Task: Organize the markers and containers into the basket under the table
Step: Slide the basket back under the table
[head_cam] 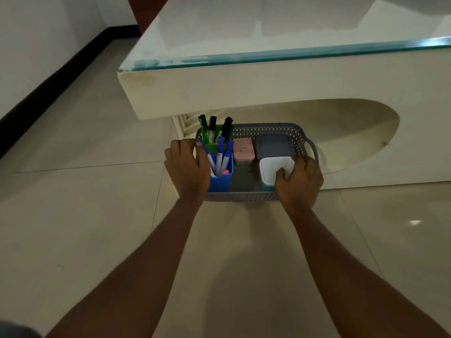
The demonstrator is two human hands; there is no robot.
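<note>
A grey perforated basket (268,130) sits on the floor, half under the table's front edge. Inside stand a blue cup (220,182) of blue markers (225,154) and, behind it, a green cup (211,145) of green and black markers (212,124). A pink-lidded box (242,151), a grey-lidded box (274,145) and a white-lidded box (273,167) also lie inside. My left hand (186,167) grips the basket's left rim. My right hand (299,180) grips the right rim, with its thumb on the white box.
The white table (268,91) with a glass top (280,28) overhangs the basket, and an arched opening (341,132) lies behind it. Pale floor tiles (85,215) spread around. A black skirting board (48,79) runs along the left wall.
</note>
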